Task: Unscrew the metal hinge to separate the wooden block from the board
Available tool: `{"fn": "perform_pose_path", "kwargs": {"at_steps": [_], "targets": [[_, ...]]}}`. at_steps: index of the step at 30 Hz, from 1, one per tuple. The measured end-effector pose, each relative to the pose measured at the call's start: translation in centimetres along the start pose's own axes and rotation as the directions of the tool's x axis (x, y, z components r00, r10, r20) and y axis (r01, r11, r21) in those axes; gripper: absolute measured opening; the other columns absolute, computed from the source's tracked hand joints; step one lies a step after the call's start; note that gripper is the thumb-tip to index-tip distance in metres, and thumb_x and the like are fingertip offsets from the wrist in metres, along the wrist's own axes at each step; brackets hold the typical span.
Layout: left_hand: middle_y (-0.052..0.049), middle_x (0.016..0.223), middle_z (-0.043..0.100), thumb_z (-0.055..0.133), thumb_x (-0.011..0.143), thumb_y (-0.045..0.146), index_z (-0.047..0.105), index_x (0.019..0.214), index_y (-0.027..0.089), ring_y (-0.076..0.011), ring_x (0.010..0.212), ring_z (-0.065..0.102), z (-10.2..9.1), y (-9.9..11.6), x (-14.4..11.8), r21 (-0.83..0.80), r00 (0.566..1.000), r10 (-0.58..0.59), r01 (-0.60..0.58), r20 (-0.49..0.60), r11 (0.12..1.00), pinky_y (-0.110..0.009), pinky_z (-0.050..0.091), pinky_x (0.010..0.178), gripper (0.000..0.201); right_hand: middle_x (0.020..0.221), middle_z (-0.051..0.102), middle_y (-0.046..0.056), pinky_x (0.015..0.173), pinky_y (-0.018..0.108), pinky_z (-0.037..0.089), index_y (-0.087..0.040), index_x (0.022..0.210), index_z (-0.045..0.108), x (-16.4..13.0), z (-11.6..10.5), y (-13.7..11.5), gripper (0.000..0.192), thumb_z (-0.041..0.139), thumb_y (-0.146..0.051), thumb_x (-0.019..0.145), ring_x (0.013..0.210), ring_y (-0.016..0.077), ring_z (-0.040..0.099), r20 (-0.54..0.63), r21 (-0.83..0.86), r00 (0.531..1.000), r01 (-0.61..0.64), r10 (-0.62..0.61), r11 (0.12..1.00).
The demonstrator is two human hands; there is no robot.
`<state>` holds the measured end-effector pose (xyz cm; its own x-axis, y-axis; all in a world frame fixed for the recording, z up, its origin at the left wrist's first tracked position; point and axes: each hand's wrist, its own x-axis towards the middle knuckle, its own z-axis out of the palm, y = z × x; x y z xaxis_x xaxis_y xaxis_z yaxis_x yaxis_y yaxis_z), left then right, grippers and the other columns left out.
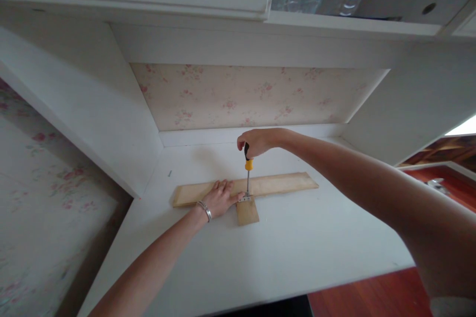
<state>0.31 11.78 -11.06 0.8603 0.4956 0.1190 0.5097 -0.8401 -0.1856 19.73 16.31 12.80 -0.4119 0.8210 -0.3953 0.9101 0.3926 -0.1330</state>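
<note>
R hand (256, 141) clamped on top of screwdriver (248, 168), held upright, tip at small metal bracket (245, 198). L hand (220, 198) flat, pressing long wood strip (245, 187) to white desk (297, 242). Strip looks light, stiff — prob. slides unless pinned; short block (247, 211) abuts it.

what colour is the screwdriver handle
Black on top, yellow below; the screwdriver shows in the head view, gripped by the right hand.

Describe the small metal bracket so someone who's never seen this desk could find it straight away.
On the white desk lies a long plank with a short block butting against it. The bracket sits at that joint, under the screwdriver tip, beside the left hand. It is the only shiny metal piece on the wood.
</note>
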Motion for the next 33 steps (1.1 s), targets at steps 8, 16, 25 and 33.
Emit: {"fn": "perform_pose_path", "kwargs": {"at_steps": [8,16,25,33], "targets": [[-0.014,0.139,0.038,0.038,0.087,0.012,0.030,0.138,0.038,-0.0315,0.123,0.041,0.2,0.2,-0.1,0.048,1.000,0.003,-0.003,-0.004,0.999,-0.055,0.034,0.095,0.057,0.095,0.068,0.010,0.055,0.025,0.042,-0.016,0.110,0.060,-0.4,-0.2,-0.1,0.041,0.059,-0.031,0.071,0.062,0.0150,0.062,0.033,0.010,0.999,-0.018,0.017,1.000],[-0.016,0.142,0.035,0.038,0.088,0.012,0.033,0.137,0.037,-0.0320,0.124,0.041,0.4,0.3,-0.1,0.024,1.000,-0.001,0.001,0.001,1.000,-0.057,0.033,0.096,0.055,0.072,0.067,0.009,0.055,0.028,0.041,-0.012,0.095,0.065,-0.4,0.3,-0.1,0.035,0.051,-0.040,0.079,0.053,0.0159,0.060,0.026,-0.041,0.998,-0.060,0.061,0.997],[-0.015,0.140,0.037,0.039,0.088,0.011,0.034,0.136,0.037,-0.0330,0.125,0.039,0.4,0.6,-0.2,0.037,1.000,-0.001,0.001,-0.010,0.999,-0.059,0.032,0.096,0.055,0.071,0.067,0.008,0.051,0.028,0.039,-0.014,0.098,0.061,-1.2,0.4,-1.2,0.034,0.048,-0.039,0.080,0.047,0.0143,0.057,0.014,-0.083,0.999,-0.034,0.035,0.996],[-0.014,0.140,0.037,0.039,0.088,0.011,0.034,0.134,0.038,-0.0325,0.125,0.039,0.9,1.1,-0.3,0.060,0.999,-0.018,0.020,-0.030,0.998,-0.061,0.030,0.096,0.053,0.087,0.068,0.009,0.056,0.029,0.039,-0.017,0.114,0.053,-1.4,1.4,-1.4,0.043,0.052,-0.039,0.077,0.052,0.0149,0.059,-0.033,-0.098,0.999,-0.001,-0.002,0.995]]}}
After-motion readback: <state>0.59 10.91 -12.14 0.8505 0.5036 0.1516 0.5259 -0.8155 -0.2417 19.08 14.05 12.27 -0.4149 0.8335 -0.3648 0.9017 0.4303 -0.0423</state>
